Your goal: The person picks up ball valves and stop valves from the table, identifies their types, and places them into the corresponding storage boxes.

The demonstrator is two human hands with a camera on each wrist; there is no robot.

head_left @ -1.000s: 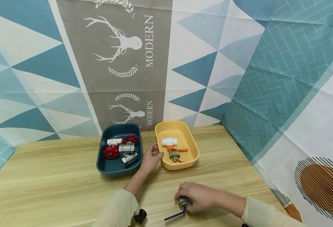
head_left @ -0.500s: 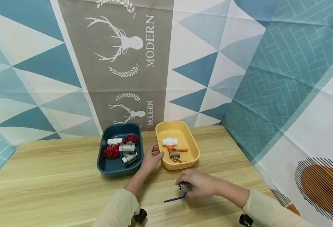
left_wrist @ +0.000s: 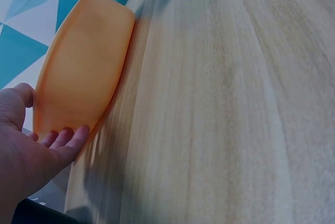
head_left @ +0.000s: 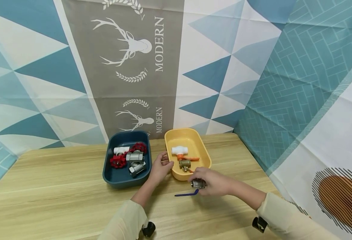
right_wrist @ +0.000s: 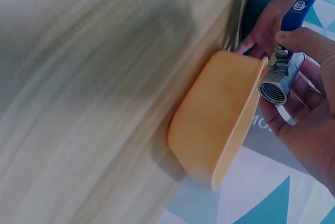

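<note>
My right hand (head_left: 213,181) pinches a metal ball valve (head_left: 198,183) with a blue lever handle (right_wrist: 298,12). It is held in the air just in front of the near edge of the yellow bin (head_left: 204,150). In the right wrist view the valve's threaded end (right_wrist: 273,93) faces the camera, and my thumb lies at the base of the lever. My left hand (head_left: 160,168) holds the bin's left side, thumb at the rim and fingers against the outer wall. Inside that bin lie a white valve (head_left: 179,150) with an orange handle and a brass valve (head_left: 185,163).
A dark blue bin (head_left: 111,178) stands left of the yellow one. It contains several valves, including silver metal ones (head_left: 137,169), a white one (head_left: 121,150) and red handwheels (head_left: 117,161). Both bins sit near the back of the wooden table (head_left: 58,193), close to a patterned backdrop (head_left: 206,73).
My right hand has moved up and forward with the ball valve, from over the front of the table to the yellow bin's near edge. The left hand has stayed on the bin.
</note>
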